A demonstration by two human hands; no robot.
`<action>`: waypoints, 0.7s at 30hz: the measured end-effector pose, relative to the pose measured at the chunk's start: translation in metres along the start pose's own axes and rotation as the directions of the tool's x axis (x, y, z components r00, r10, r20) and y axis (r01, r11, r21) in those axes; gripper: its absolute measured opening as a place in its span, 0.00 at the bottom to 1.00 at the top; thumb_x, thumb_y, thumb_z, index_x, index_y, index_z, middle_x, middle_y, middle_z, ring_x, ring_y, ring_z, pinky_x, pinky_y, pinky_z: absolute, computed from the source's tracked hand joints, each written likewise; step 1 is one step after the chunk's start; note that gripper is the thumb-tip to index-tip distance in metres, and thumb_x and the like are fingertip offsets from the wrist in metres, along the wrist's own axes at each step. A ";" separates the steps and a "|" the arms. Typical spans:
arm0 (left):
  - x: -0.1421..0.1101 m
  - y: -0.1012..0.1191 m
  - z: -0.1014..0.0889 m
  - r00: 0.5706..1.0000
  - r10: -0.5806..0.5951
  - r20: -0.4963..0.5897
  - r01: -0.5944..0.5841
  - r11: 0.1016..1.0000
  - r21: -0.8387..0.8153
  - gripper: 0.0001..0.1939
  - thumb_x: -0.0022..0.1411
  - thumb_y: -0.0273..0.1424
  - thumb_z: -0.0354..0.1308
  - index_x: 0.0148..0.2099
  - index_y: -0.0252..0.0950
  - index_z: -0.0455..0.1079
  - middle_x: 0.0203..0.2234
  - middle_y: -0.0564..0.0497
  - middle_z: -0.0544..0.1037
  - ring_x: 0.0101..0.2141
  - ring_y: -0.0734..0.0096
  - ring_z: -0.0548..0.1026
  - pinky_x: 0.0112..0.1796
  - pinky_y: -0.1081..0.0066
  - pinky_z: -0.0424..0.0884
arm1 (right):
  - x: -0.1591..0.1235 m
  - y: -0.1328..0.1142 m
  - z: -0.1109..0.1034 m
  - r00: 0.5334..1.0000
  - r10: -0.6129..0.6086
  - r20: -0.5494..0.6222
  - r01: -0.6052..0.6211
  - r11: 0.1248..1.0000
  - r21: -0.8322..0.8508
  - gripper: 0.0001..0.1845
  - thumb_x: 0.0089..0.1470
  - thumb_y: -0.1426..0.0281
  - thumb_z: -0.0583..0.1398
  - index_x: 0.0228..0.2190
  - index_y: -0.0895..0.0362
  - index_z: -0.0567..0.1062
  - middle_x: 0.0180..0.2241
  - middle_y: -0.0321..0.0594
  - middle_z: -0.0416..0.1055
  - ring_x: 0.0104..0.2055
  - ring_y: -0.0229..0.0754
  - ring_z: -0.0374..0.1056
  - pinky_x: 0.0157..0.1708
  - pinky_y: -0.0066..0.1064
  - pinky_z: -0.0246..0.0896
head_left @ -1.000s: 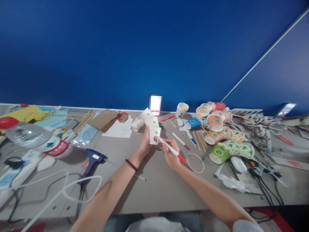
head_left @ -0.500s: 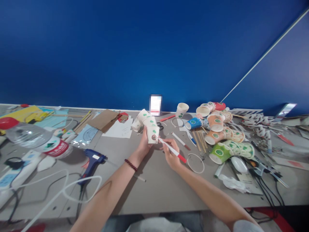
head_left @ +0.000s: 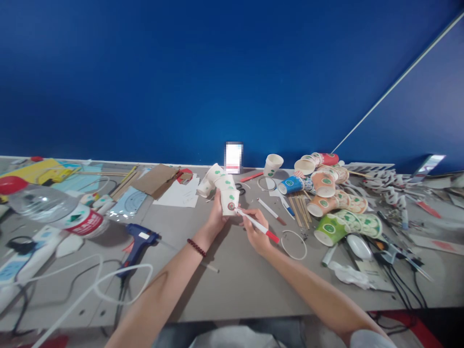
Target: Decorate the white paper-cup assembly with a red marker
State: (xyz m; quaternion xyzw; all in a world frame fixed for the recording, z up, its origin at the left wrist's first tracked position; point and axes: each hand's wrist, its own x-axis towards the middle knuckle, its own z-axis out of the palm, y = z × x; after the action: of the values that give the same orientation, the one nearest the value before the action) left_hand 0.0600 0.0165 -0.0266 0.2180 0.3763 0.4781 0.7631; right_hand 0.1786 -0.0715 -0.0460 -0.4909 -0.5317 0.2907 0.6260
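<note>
My left hand (head_left: 215,217) is closed around a curved chain of white paper cups (head_left: 226,184) with green spots, holding it above the table. A round mark with reddish-brown colour shows on the nearest cup's side. Between the fingers of my right hand (head_left: 256,232) is a white marker (head_left: 258,224) with a red end. Its tip touches or nearly touches the cup beside the round mark. A beaded bracelet circles my left wrist. The cups hide part of my left fingers.
Right of my hands lie coloured paper cups (head_left: 328,229), wooden sticks (head_left: 300,211) and a cable ring (head_left: 294,245). A white cup (head_left: 273,165) stands by the wall near a phone (head_left: 234,157). Leftward are a blue glue gun (head_left: 139,244), a plastic bottle (head_left: 54,205) and cardboard (head_left: 157,181).
The marker tip has shifted slightly left and down, closer to the round mark on the cup. My left hand and the cups have stayed nearly still.
</note>
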 end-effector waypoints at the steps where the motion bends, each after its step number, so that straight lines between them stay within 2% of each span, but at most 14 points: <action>1: 0.000 0.000 0.000 1.000 -0.002 0.000 0.002 1.000 -0.001 0.32 0.74 0.51 0.42 0.55 0.30 0.74 0.27 0.46 0.81 0.23 0.62 0.79 0.25 0.67 0.76 | 0.000 0.000 0.000 1.000 -0.003 0.000 0.003 1.000 0.001 0.16 0.61 0.53 0.62 0.37 0.53 0.75 0.37 0.46 0.84 0.27 0.43 0.78 0.24 0.33 0.77; 7: -0.001 0.002 0.004 0.999 -0.014 -0.034 0.013 1.000 -0.022 0.31 0.73 0.51 0.44 0.53 0.30 0.74 0.25 0.46 0.80 0.21 0.64 0.78 0.23 0.68 0.74 | 0.000 0.004 0.000 0.999 -0.031 0.011 0.031 0.999 0.016 0.15 0.61 0.54 0.62 0.35 0.52 0.75 0.40 0.48 0.84 0.30 0.46 0.81 0.29 0.36 0.79; 12: 0.002 -0.001 0.001 1.000 0.003 -0.014 -0.004 0.999 -0.033 0.32 0.71 0.55 0.48 0.52 0.31 0.75 0.26 0.46 0.81 0.21 0.65 0.78 0.23 0.69 0.73 | 0.000 0.006 -0.001 0.999 -0.027 0.021 0.026 0.999 0.033 0.16 0.61 0.52 0.63 0.36 0.52 0.76 0.42 0.50 0.84 0.38 0.51 0.82 0.33 0.40 0.80; 15: 0.001 -0.001 0.000 1.000 0.004 -0.022 -0.005 1.000 -0.022 0.31 0.72 0.53 0.46 0.54 0.32 0.74 0.29 0.44 0.82 0.22 0.65 0.78 0.23 0.69 0.73 | -0.001 0.006 -0.001 0.999 -0.032 0.036 0.031 0.999 0.035 0.16 0.62 0.53 0.62 0.36 0.52 0.76 0.43 0.50 0.84 0.42 0.53 0.82 0.34 0.41 0.80; 18: -0.002 0.002 0.003 0.999 -0.014 -0.038 0.014 1.000 -0.009 0.30 0.74 0.50 0.42 0.54 0.32 0.74 0.28 0.45 0.82 0.22 0.64 0.79 0.22 0.69 0.73 | -0.001 0.006 -0.001 0.999 -0.023 0.034 0.021 0.999 0.038 0.17 0.62 0.51 0.62 0.37 0.52 0.75 0.43 0.49 0.84 0.43 0.53 0.82 0.33 0.40 0.80; 21: -0.004 0.004 0.006 0.998 -0.030 -0.049 0.029 1.000 -0.008 0.31 0.74 0.51 0.43 0.55 0.32 0.74 0.25 0.46 0.81 0.22 0.64 0.78 0.23 0.70 0.73 | -0.001 0.005 -0.001 1.000 -0.012 0.029 0.011 0.999 0.038 0.18 0.61 0.50 0.62 0.36 0.52 0.75 0.44 0.50 0.84 0.40 0.51 0.82 0.31 0.39 0.80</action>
State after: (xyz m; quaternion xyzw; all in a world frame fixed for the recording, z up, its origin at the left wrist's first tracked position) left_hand 0.0616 0.0148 -0.0182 0.1980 0.3962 0.4733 0.7614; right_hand 0.1799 -0.0709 -0.0515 -0.4716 -0.5378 0.3043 0.6291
